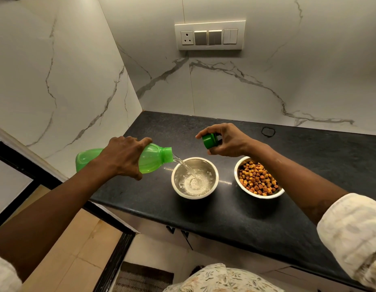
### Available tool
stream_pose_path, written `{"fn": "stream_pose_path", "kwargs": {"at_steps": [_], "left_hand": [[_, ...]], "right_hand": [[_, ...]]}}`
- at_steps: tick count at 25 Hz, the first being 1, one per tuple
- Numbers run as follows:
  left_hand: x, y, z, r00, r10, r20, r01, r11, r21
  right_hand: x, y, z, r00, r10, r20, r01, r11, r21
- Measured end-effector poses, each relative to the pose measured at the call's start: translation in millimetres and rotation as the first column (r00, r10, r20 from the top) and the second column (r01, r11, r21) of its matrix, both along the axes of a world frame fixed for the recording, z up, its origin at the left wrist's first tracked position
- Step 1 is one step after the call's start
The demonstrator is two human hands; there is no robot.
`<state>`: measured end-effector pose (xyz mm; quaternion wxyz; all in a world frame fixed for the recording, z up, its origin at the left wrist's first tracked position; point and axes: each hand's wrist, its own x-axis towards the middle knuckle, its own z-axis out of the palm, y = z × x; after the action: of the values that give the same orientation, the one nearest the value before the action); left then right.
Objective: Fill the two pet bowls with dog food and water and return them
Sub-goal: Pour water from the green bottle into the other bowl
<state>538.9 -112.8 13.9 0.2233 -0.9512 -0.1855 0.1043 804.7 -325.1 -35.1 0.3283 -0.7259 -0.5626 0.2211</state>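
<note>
Two steel pet bowls stand side by side on the black counter. My left hand grips a green plastic bottle, tipped on its side with its mouth over the left bowl. A stream of water runs from the bottle into that bowl, which holds some water. My right hand holds the bottle's green cap above the gap between the bowls. The right bowl is full of brown and orange dog food; my right forearm crosses over its far edge.
Marble-look walls close the counter at the back and left. A switch panel is mounted on the back wall. A small dark ring lies on the counter near the back wall. Below the counter's front edge are cabinet fronts and a mat.
</note>
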Motion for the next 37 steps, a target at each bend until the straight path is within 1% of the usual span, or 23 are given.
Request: {"fn": "stream_pose_path", "kwargs": {"at_steps": [16,24,27,31,34,37], "left_hand": [[-3,-2,17,0.999,-0.023,0.024,0.023,1.000,-0.006],[-4,-1,10,0.996,-0.031,0.081,0.032,0.999,-0.008],[-4,-5,-3,0.992,0.005,0.123,0.005,0.997,-0.081],[2,-14,-27,0.972,0.087,0.219,-0.024,0.961,-0.275],[16,-21,-42,0.931,0.160,0.329,0.009,0.890,-0.457],[33,-23,-48,0.881,0.168,0.443,0.144,0.796,-0.588]], "right_hand": [[0,0,2,1.000,0.005,0.006,-0.005,1.000,0.012],[-3,-2,-3,0.994,0.001,0.107,-0.006,0.999,0.051],[-4,-4,-3,0.996,-0.003,0.092,-0.003,0.998,0.056],[-12,-2,0,1.000,-0.017,0.009,0.016,0.998,0.061],[-19,2,4,0.998,-0.047,-0.051,0.053,0.992,0.117],[-23,5,14,0.989,-0.023,-0.144,0.044,0.988,0.147]]}}
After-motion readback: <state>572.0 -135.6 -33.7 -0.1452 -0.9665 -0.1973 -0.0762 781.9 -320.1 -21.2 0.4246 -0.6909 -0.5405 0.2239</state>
